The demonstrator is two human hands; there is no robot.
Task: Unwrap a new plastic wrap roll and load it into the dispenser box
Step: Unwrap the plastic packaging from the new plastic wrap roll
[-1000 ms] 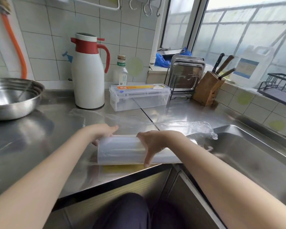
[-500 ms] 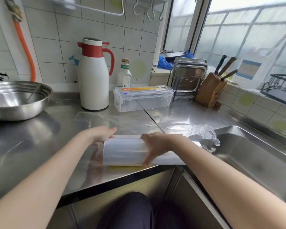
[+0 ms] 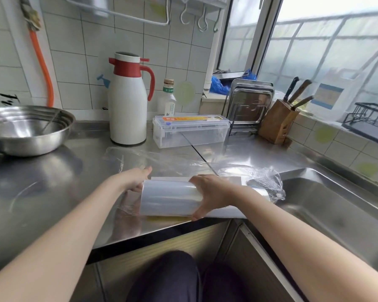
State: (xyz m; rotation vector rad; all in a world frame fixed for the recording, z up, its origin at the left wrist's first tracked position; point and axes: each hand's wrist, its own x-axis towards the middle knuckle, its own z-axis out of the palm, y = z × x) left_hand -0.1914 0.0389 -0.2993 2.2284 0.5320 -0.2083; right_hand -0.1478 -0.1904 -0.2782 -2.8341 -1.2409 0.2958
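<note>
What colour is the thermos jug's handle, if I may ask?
Red, on the thermos jug's handle; head view.

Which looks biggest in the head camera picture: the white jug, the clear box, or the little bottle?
1. White jug, clearly the biggest.
2. Clear box, long but low.
3. Little bottle, smallest by far.
All three stand near the back wall, so nearness hardly skews this.

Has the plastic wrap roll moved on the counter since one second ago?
Cannot tell. The plastic wrap roll lies at the counter's front edge, below the dispenser box, just as before; only the head camera shifted.
</note>
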